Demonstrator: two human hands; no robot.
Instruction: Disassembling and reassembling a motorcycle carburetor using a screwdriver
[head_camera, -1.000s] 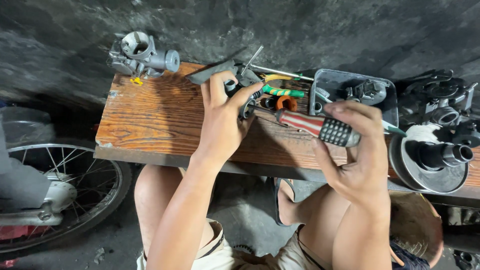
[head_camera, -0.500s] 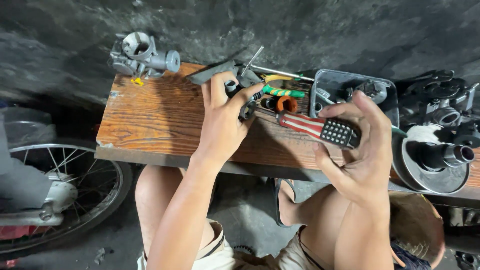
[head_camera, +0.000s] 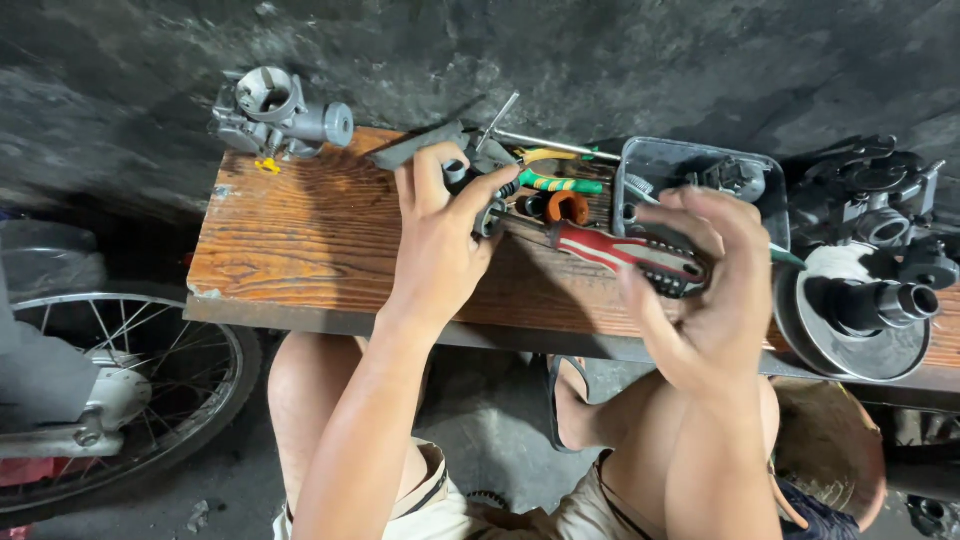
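Observation:
My left hand (head_camera: 440, 235) grips a small grey metal part (head_camera: 478, 170) at the far side of a wooden bench (head_camera: 300, 240). My right hand (head_camera: 715, 285) is closed around the black end of a red-and-black screwdriver (head_camera: 625, 255). The screwdriver's shaft points left toward the metal part under my left fingers. A pair of green-and-yellow handled pliers (head_camera: 555, 182) lies just beyond the two hands.
A grey carburettor (head_camera: 275, 115) stands at the bench's far left corner. A grey metal tray (head_camera: 690, 175) with parts sits behind my right hand. A pulley with a black hub (head_camera: 865, 310) and dark engine parts (head_camera: 870, 200) are on the right. A spoked wheel (head_camera: 120, 370) is at the lower left.
My right hand has turned around the screwdriver handle, its fingers now wrapping over the black end. My left hand stays on the metal part.

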